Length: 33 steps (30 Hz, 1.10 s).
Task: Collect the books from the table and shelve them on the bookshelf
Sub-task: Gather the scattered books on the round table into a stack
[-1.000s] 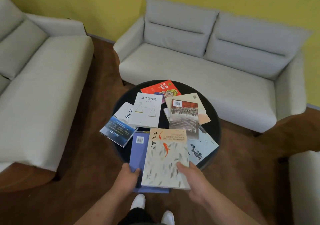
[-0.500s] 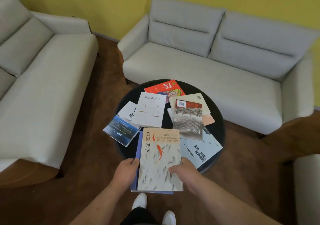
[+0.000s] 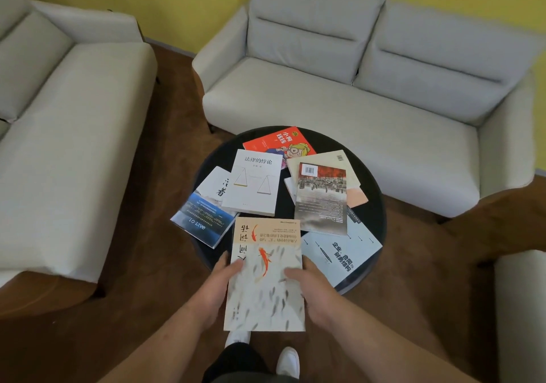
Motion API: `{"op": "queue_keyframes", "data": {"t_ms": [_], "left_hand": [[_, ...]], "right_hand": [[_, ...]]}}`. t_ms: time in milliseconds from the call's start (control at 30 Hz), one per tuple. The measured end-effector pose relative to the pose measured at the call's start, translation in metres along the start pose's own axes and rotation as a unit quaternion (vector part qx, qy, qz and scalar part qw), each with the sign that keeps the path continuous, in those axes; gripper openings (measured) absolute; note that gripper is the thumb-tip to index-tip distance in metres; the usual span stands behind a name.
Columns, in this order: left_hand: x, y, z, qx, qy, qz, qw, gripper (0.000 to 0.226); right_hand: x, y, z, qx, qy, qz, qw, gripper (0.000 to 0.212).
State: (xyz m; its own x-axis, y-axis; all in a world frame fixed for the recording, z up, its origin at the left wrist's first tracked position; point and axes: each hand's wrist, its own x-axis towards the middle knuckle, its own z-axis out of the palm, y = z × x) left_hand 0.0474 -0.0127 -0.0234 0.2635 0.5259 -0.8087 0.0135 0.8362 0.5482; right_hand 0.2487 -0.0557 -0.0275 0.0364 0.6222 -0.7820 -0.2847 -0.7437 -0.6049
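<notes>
A cream book with an orange fish point(image 3: 264, 276) hangs half over the near edge of the round black table point(image 3: 375, 205). My left hand point(image 3: 217, 288) grips its left edge and my right hand point(image 3: 310, 286) grips its right edge, thumbs on the cover. The blue book seen under it earlier is hidden beneath. Several other books lie on the table: a white one with scales point(image 3: 254, 182), a red one point(image 3: 277, 142), a grey-red one point(image 3: 322, 199), a pale blue one point(image 3: 342, 252), a dark blue one point(image 3: 201, 220).
A grey two-seat sofa point(image 3: 354, 96) stands behind the table and another sofa point(image 3: 59, 134) is to the left. A white seat edge point(image 3: 520, 309) shows at the right. Brown floor surrounds the table; my white shoes point(image 3: 288, 362) are below the book.
The fish book slid left onto the blue book, which is now covered. Both hands closed in on the stack's sides and drew it toward me.
</notes>
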Motion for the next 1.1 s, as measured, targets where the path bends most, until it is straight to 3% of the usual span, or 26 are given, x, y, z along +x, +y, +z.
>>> {"op": "queue_keyframes", "data": {"t_ms": [133, 200, 267, 400, 500, 600, 767, 867, 967, 1033, 1100], "left_hand": [[0.014, -0.004, -0.008, -0.133, -0.044, -0.078, 0.987, 0.053], [0.015, -0.005, -0.009, -0.127, -0.04, -0.053, 0.99, 0.039], [0.015, -0.005, -0.006, -0.089, -0.019, -0.018, 0.996, 0.03], [0.014, 0.005, -0.001, -0.026, -0.008, 0.056, 0.998, 0.034], [0.013, 0.019, -0.004, 0.059, 0.006, 0.101, 0.993, 0.044], [0.013, 0.028, -0.004, 0.136, -0.014, 0.115, 0.984, 0.047], [0.016, 0.032, -0.009, 0.175, -0.048, 0.11, 0.977, 0.047], [0.018, 0.045, -0.008, 0.14, -0.024, 0.092, 0.986, 0.036], [0.04, 0.083, -0.01, 0.168, 0.12, 0.142, 0.968, 0.019], [0.069, 0.112, -0.015, 0.244, 0.184, 0.158, 0.939, 0.029], [0.099, 0.136, -0.017, 0.274, 0.179, 0.152, 0.933, 0.04]], "right_hand": [[0.0, 0.001, 0.013, 0.117, -0.019, 0.035, 0.992, 0.03], [0.003, 0.008, 0.014, 0.133, -0.024, 0.043, 0.99, 0.03], [0.005, 0.01, 0.015, 0.092, -0.011, 0.045, 0.995, 0.032], [0.008, -0.007, 0.01, -0.129, 0.041, -0.039, 0.99, 0.018], [0.017, -0.016, 0.006, -0.124, 0.023, -0.073, 0.989, 0.051], [0.017, -0.022, 0.006, -0.112, -0.016, -0.067, 0.991, 0.051], [0.023, -0.028, -0.003, -0.102, -0.038, -0.037, 0.993, 0.056], [0.029, -0.031, -0.007, -0.054, 0.014, -0.015, 0.998, 0.038], [0.042, -0.056, -0.023, 0.01, 0.123, -0.032, 0.992, 0.021], [0.058, -0.075, -0.038, -0.049, 0.209, -0.066, 0.974, 0.016], [0.081, -0.091, -0.056, -0.154, 0.272, -0.082, 0.946, 0.021]]}}
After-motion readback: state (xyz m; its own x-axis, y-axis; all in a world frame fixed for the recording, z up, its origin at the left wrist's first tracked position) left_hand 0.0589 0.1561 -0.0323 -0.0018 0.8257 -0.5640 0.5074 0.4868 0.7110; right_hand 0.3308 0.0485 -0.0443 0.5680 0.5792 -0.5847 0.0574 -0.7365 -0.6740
